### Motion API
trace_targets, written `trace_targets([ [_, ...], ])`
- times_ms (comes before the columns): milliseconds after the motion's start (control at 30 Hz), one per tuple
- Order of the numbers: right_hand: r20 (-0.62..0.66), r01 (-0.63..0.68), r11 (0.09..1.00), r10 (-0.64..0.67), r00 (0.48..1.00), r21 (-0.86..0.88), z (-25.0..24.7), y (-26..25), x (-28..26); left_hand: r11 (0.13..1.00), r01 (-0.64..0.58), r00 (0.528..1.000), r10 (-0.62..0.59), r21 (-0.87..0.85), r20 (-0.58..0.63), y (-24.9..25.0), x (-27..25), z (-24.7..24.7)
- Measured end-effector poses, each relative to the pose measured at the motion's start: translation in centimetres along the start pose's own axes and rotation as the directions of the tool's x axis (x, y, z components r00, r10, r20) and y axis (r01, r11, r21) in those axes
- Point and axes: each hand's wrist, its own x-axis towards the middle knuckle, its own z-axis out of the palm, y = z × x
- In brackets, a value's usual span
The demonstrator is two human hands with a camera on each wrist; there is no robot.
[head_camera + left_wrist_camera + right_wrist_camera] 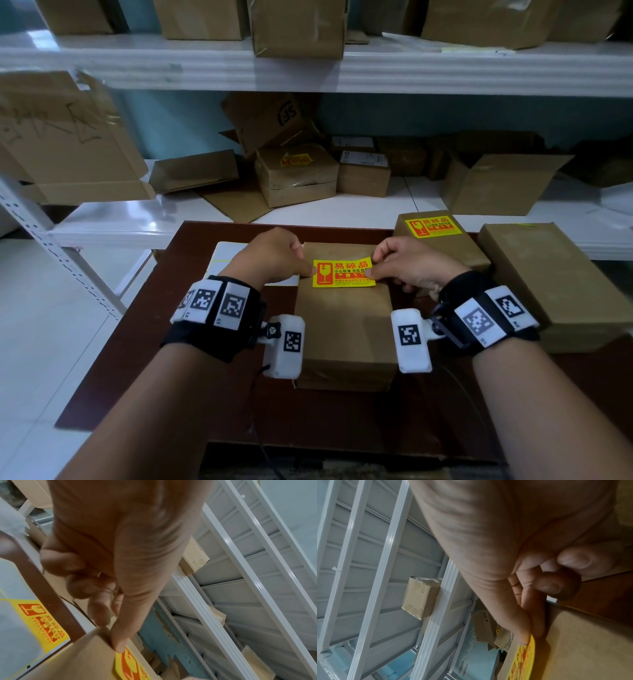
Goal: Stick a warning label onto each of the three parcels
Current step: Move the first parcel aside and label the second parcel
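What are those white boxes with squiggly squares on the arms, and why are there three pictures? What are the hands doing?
No machine here: a person is working with bare hands. The white boxes on the wrist bands are small cameras. The big picture comes from a camera on the person's head; the other two look along each hand from the wrists. On the brown table lie three cardboard parcels. The left hand and right hand each pinch one end of a yellow warning label over the middle parcel. The parcel behind already has its label. The right-most parcel shows none.
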Motion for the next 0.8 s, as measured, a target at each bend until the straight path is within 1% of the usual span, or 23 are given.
trace_targets([
  [467, -0.004, -0.003, 1.0, 0.003, 1.0, 0.001, -0.03, 0.05, -0.02, 0.997, 0.035, 0.998, -0.031, -0.076, 0.052, -0.3, -0.15, 0.03],
  [800, -0.008, -0.004, 1.0, 0.004, 1.0, -0.012, -0.06, -0.11, -0.08, 0.995, 0.067, 0.995, -0.062, -0.068, 0.079, -0.26, -0.33, -0.03],
])
